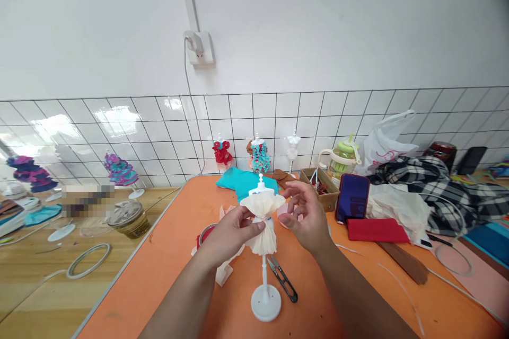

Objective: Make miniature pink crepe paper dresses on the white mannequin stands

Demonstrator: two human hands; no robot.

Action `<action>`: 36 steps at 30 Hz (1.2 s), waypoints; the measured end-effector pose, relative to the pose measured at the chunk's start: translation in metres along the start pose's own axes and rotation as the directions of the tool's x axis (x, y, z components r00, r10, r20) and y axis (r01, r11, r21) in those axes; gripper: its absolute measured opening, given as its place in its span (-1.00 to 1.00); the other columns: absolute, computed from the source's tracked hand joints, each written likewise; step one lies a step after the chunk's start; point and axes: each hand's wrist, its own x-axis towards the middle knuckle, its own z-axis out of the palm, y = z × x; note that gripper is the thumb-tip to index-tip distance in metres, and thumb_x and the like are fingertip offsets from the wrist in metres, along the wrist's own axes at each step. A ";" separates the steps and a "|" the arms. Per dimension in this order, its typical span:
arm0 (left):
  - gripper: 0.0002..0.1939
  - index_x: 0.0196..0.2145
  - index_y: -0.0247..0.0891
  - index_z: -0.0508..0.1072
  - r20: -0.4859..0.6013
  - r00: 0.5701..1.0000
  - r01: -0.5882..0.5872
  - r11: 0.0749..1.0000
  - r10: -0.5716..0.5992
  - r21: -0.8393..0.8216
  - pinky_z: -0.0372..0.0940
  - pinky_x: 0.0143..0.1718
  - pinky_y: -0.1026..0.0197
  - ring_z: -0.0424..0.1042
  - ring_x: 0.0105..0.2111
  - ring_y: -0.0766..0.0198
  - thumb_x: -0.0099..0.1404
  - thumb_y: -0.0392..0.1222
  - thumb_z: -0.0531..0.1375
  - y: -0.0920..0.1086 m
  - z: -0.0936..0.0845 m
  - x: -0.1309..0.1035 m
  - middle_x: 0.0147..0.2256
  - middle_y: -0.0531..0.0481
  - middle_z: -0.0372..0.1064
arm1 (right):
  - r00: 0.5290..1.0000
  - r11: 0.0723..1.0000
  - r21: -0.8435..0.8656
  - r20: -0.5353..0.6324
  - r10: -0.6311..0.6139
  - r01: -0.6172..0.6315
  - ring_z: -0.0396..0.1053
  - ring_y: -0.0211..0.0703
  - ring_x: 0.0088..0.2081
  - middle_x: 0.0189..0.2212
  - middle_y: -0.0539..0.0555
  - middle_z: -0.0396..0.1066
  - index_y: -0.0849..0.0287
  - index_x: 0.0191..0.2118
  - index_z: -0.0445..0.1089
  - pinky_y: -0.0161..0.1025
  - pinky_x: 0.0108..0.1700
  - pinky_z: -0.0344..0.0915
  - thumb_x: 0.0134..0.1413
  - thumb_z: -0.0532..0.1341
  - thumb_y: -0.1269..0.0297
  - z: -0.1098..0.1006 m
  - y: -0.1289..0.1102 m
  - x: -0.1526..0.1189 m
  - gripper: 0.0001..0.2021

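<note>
A small white mannequin stand (pixel 266 302) stands upright on the orange table, wearing a cream cloth dress (pixel 264 238) gathered at the waist. My left hand (pixel 233 233) pinches the dress at its waist from the left side, thumb in front. Just right of the dress, my right hand (pixel 306 217) is raised with fingers curved and apart, holding nothing that I can see. Black thread snips (pixel 283 279) lie beside the stand's base. Behind the dress is a folded turquoise cloth (pixel 242 183).
Three small mannequins stand by the tiled wall, one in red (pixel 222 153). To the right are a cardboard box (pixel 328 201), a phone (pixel 352 198), a red cloth (pixel 377 230) and a plaid cloth (pixel 449 185). A jar (pixel 129 220) sits on the left wooden table.
</note>
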 end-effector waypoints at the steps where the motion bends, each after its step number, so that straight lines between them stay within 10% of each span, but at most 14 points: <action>1: -0.59 -0.07 -0.27 0.37 -0.001 1.000 -0.003 0.999 0.003 0.054 0.27 -0.15 0.10 0.37 -0.11 0.06 0.15 -0.07 0.26 -0.001 0.001 0.001 -0.10 -0.15 0.39 | 1.000 1.000 -0.006 0.016 0.012 -0.012 0.24 -0.28 -0.47 -0.27 0.06 0.34 0.08 -0.04 0.29 -0.38 -0.56 0.18 -0.13 0.34 0.04 0.000 -0.003 0.000 -0.50; 10: -0.58 -0.08 -0.23 0.41 -0.017 1.000 -0.018 0.966 0.023 0.258 0.25 -0.12 0.08 0.36 -0.11 0.04 0.12 -0.05 0.26 -0.008 -0.002 0.002 -0.13 -0.12 0.41 | 0.955 0.954 0.111 0.135 0.263 -0.279 0.34 -0.21 -0.37 -0.38 0.03 0.38 0.14 -0.26 0.40 -0.31 -0.41 0.33 -0.09 0.31 0.22 0.006 -0.007 0.005 -0.78; 22: -0.61 -0.15 -0.23 0.48 -0.032 0.997 -0.056 0.925 0.073 0.375 0.25 -0.20 0.14 0.44 -0.19 0.05 0.15 0.06 0.22 -0.007 0.008 0.007 -0.22 -0.07 0.50 | 0.986 0.961 0.232 0.117 0.123 -0.147 0.38 -0.21 -0.23 -0.19 0.07 0.36 0.02 0.01 0.29 -0.24 -0.20 0.40 -0.03 0.27 0.33 -0.003 -0.015 0.001 -0.58; 30: -0.81 -0.31 -0.20 0.47 -0.177 0.974 -0.012 0.821 0.138 0.571 0.18 -0.37 0.22 0.41 -0.30 0.13 0.13 -0.11 0.18 -0.010 0.023 0.001 -0.30 0.00 0.48 | 0.957 0.905 -0.328 0.194 -0.215 0.269 0.10 0.14 0.17 0.16 0.08 0.14 -0.02 -0.16 0.44 0.09 0.14 0.11 -0.14 0.36 0.19 -0.007 -0.033 -0.003 -0.68; 36: -0.90 -0.39 -0.19 0.41 -0.161 0.968 -0.038 0.748 0.192 0.663 0.07 -0.46 0.26 0.36 -0.41 0.21 0.15 -0.16 0.14 -0.010 0.041 -0.006 -0.42 0.05 0.44 | 0.951 0.775 -0.553 0.140 -0.275 0.306 0.02 0.15 0.21 0.20 0.08 0.10 0.08 -0.37 0.39 0.13 0.20 -0.02 -0.08 0.31 0.26 0.000 -0.041 -0.010 -0.89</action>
